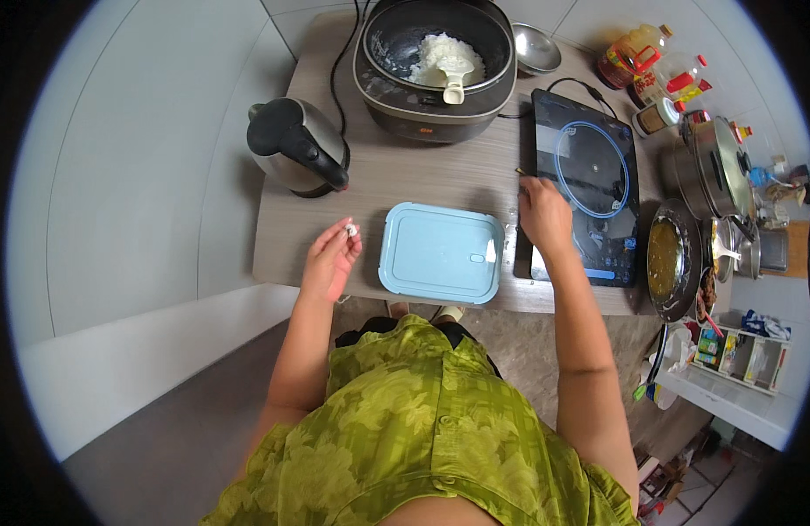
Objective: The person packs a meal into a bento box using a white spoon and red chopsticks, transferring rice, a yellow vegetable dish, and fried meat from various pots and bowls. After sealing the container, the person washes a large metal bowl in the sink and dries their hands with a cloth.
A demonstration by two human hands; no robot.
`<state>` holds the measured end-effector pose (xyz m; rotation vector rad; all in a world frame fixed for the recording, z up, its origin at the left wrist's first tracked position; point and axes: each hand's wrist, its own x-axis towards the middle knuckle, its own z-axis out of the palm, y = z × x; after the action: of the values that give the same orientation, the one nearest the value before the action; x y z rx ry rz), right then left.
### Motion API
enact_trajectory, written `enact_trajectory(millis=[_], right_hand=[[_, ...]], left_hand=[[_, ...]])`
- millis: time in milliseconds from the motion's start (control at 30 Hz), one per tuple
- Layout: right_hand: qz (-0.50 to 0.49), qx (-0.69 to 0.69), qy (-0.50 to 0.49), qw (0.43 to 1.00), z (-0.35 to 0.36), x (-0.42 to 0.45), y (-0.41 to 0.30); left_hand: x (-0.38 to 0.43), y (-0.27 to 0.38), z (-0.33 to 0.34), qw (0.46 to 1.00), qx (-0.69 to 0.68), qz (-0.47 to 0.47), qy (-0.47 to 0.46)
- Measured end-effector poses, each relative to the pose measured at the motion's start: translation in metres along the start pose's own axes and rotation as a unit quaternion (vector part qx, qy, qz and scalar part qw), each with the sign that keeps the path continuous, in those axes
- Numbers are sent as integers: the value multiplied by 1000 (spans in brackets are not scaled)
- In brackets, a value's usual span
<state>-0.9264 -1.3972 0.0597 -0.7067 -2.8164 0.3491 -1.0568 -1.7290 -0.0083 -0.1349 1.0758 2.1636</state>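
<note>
My left hand (331, 260) pinches a small white lump (351, 230) between thumb and fingers, above the table's left part. What the lump is made of is too small to tell. My right hand (546, 214) is over the left edge of a black induction cooktop (592, 263), fingers curled. A tiny dark and yellowish piece (520, 171) shows at its fingertips; whether they grip it is unclear. Between my hands, near the table's front edge, lies a rectangular container with a light blue lid (438, 253). The lid covers its contents.
An electric kettle (296, 148) stands left. Behind, a rice cooker (431, 121) holds cooked rice (444, 52) and a rice paddle (454, 82). A metal bowl (536, 49), bottles (632, 59), a lidded pot (714, 164) and an oily frying pan (668, 256) line the back and right.
</note>
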Motion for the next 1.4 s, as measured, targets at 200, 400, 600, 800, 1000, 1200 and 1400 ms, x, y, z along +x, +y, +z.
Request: enact_trajectory(millis=[200, 400, 600, 800, 1000, 1200, 1400], right_hand=[[-85, -290, -113, 947, 55, 62, 7], [-75, -336, -133, 929, 84, 74, 15], [32, -120, -75, 989, 52, 67, 4], [256, 799, -136, 527, -13, -29, -24], [319, 900, -52, 294, -24, -163, -53], [337, 910, 64, 234, -46, -275, -30], [345, 894, 187, 217, -78, -419, 31]], left_hand=[[-52, 4, 5, 997, -64, -46, -12], [-77, 6, 16, 992, -107, -64, -3], [-80, 14, 37, 992, -53, -94, -59], [-69, 13, 84, 976, 31, -154, -153], [-80, -30, 149, 928, 157, -182, -284], [-141, -106, 201, 764, 446, 62, -462], [-239, -218, 256, 572, 522, 201, -600]])
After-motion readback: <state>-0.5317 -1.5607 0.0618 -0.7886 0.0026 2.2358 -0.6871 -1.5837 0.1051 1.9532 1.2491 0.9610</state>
